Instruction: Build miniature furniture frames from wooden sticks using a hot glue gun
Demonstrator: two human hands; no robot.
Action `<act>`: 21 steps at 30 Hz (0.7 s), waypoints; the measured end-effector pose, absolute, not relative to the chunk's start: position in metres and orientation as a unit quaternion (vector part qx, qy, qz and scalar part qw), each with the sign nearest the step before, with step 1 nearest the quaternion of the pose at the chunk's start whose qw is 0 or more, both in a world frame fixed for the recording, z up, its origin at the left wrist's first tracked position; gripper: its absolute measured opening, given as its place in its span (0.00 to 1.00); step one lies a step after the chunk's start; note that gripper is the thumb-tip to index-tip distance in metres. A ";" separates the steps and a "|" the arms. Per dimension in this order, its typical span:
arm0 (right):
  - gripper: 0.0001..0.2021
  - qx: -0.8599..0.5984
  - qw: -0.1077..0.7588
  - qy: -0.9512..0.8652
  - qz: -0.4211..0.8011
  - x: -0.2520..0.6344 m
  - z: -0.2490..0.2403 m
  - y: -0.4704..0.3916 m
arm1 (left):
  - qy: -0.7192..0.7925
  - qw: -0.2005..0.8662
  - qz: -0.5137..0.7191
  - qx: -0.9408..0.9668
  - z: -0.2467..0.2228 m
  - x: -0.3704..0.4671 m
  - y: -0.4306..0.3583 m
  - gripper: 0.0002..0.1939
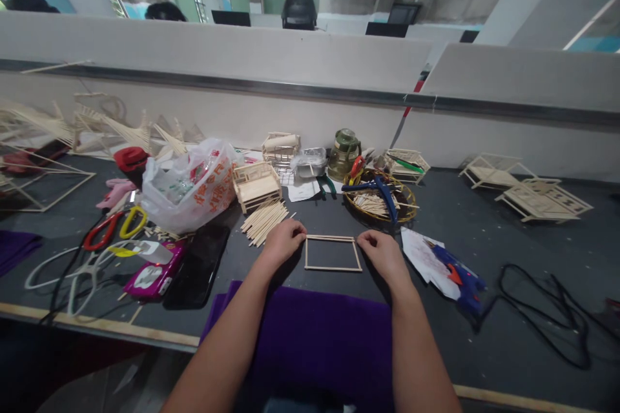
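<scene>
One frame (334, 268) lies on the counter (445, 352) between two hands, the left hand (285, 242) and right hand (386, 257) each closing fingers on one far corner. Beyond are one bag (186, 197) and one basket (411, 208).

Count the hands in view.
2: left hand at the upper left corner of the stick frame, right hand at its upper right. Others may be hidden behind the partition.

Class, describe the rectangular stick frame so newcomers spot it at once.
On the dark table, find the large purple cloth. Just beyond it, between the left hand and right hand, lies the stick frame. Unlike the loose stick pile, it forms an open rectangle, doubled along its far side.
</scene>
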State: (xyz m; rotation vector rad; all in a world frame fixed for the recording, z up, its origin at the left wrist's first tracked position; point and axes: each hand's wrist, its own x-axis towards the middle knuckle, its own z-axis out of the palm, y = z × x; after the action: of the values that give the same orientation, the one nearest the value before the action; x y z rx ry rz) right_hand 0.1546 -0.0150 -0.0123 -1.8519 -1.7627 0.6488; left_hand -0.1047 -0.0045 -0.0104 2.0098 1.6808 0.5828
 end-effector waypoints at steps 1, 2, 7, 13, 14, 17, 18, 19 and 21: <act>0.10 -0.679 0.247 -0.647 0.245 0.155 -0.012 -0.015 | 0.610 0.226 0.211 0.729 -0.011 -0.105 -0.004 0.07; 0.10 -0.680 0.240 -0.647 0.248 0.154 -0.011 -0.015 | 0.610 0.225 0.212 0.730 -0.011 -0.105 -0.004 0.07; 0.11 -0.692 0.210 -0.658 0.209 0.148 -0.011 -0.014 | 0.603 0.223 0.220 0.733 -0.012 -0.105 -0.005 0.07; 0.10 -0.687 0.205 -0.668 0.198 0.147 -0.014 -0.013 | 0.602 0.225 0.223 0.733 -0.011 -0.104 -0.006 0.07; 0.10 -0.687 0.206 -0.668 0.197 0.147 -0.014 -0.013 | 0.604 0.227 0.223 0.731 -0.011 -0.104 -0.006 0.07; 0.10 -0.688 0.206 -0.666 0.200 0.147 -0.013 -0.014 | 0.605 0.233 0.220 0.729 -0.013 -0.104 -0.006 0.08; 0.10 -0.689 0.206 -0.665 0.201 0.147 -0.013 -0.014 | 0.603 0.236 0.220 0.729 -0.014 -0.105 -0.005 0.08; 0.10 -0.688 0.206 -0.665 0.203 0.147 -0.013 -0.014 | 0.600 0.237 0.222 0.731 -0.014 -0.105 -0.005 0.08; 0.11 -0.686 0.207 -0.666 0.204 0.147 -0.013 -0.015 | 0.594 0.239 0.229 0.734 -0.015 -0.107 -0.004 0.08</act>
State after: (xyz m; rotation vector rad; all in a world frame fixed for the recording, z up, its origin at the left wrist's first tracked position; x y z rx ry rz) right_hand 0.1472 -0.0145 -0.0129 -1.9113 -1.8552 0.5691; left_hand -0.1067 -0.0037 -0.0152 2.0084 1.6253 0.6256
